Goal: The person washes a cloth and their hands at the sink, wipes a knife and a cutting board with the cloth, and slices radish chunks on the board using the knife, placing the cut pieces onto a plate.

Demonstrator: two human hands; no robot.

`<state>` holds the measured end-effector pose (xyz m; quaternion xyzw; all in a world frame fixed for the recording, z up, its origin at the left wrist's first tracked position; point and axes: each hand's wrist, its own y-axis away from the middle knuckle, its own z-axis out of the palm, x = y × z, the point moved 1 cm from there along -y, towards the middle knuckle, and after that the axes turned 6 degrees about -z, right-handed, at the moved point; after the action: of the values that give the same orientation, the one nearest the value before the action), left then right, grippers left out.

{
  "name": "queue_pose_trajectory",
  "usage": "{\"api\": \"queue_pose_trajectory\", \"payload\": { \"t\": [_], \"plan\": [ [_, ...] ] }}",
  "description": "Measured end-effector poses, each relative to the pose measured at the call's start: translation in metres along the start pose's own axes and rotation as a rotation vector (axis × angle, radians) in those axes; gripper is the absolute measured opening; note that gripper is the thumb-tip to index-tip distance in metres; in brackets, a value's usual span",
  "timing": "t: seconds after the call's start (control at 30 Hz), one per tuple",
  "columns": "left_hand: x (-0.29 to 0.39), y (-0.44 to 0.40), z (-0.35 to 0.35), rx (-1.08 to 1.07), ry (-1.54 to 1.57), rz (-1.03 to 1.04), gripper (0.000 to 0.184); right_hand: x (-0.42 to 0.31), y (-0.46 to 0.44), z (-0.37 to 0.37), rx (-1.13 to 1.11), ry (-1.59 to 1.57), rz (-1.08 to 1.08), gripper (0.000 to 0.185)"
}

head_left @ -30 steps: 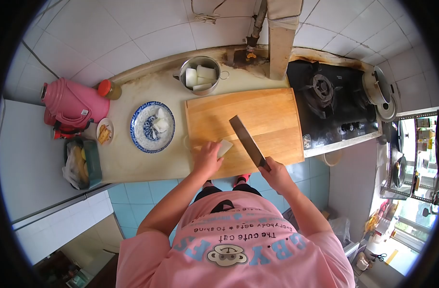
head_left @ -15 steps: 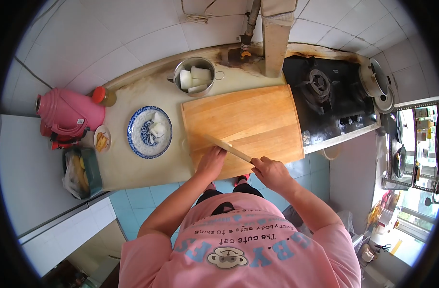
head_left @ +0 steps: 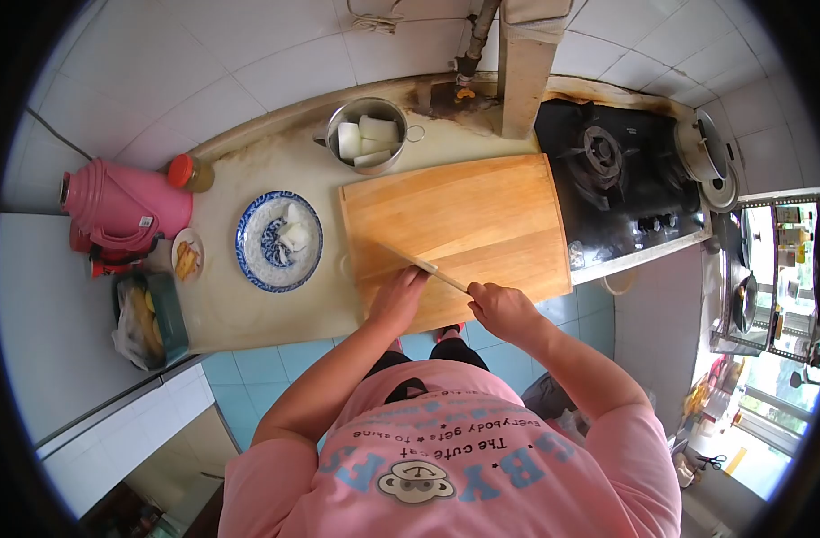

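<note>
My right hand (head_left: 501, 310) is closed around the handle of a kitchen knife (head_left: 449, 279), seen nearly edge-on. The thin blade slants up and left over the wooden cutting board (head_left: 468, 211). My left hand (head_left: 399, 296) rests at the board's near edge, its fingers bent together against the blade. A small pale spot shows at those fingertips; whether they pinch a piece of food is hidden. To the left, a blue-and-white plate (head_left: 255, 271) holds white chunks (head_left: 293, 237). Behind the board, a steel pot (head_left: 341, 115) contains several large white pieces (head_left: 377, 129).
A black gas stove (head_left: 634, 193) adjoins the board's right side, with a lidded pot (head_left: 698, 152) beyond it. Along the left stand a pink thermos (head_left: 127, 204), a red-lidded jar (head_left: 189, 174), a small dish (head_left: 188, 269) and a green bin (head_left: 169, 318).
The knife has tilted, so its blade looks thinner now. Both hands keep nearly the same places, and the whole view has shifted slightly.
</note>
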<state>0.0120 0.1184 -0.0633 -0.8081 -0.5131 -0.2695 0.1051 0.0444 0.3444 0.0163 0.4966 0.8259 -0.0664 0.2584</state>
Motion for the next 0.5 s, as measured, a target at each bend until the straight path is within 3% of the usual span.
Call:
{"api": "queue_pose_trajectory", "payload": {
  "t": [0.23,0.5],
  "plan": [
    [0.0,0.002,0.001,0.04,0.006,0.008,0.034,0.006,-0.029,0.031,-0.022,-0.003,0.025,0.018],
    [0.001,0.006,-0.003,0.075,0.016,0.04,0.034,0.003,-0.018,0.027,0.105,-0.166,0.138,0.02]
  ]
}}
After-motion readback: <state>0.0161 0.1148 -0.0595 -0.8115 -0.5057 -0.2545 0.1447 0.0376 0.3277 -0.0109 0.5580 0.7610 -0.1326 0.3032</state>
